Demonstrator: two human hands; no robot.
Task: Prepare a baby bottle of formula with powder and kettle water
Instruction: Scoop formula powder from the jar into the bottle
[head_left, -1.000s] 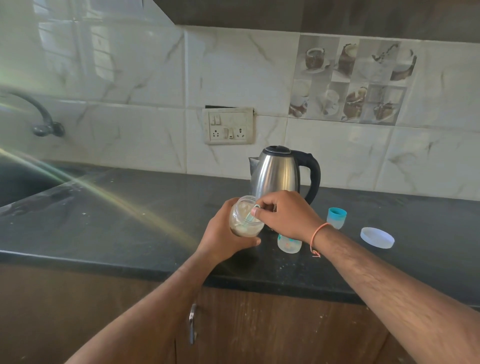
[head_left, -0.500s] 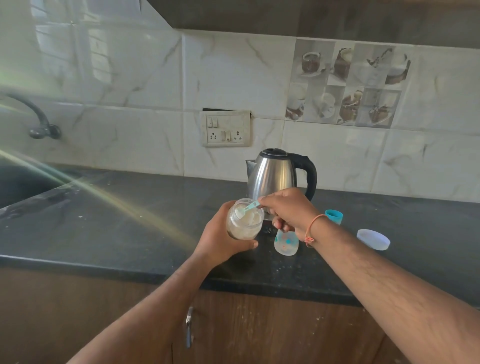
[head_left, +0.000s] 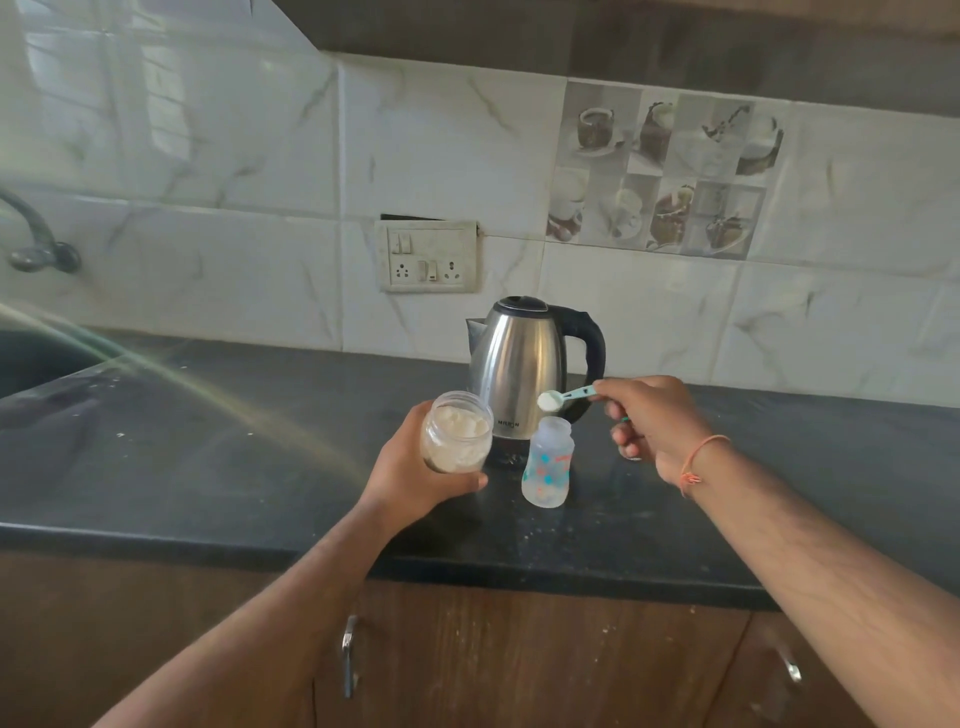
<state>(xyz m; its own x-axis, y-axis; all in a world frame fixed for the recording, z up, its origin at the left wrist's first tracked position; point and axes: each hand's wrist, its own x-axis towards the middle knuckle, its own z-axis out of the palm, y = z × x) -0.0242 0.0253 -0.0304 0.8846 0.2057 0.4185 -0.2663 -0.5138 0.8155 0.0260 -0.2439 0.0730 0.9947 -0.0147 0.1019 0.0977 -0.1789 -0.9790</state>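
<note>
Right hand (head_left: 652, 423) grip pinches one scoop (head_left: 563, 397), heaped with powder, just above the open baby bottle (head_left: 546, 463) on the worktop (head_left: 234, 447). Left hand (head_left: 415, 470) grip wraps one powder jar (head_left: 457, 432). Keep the scoop level, centre it over the neck, tip slowly (narrow mouth). One kettle (head_left: 524, 366) behind.
</note>
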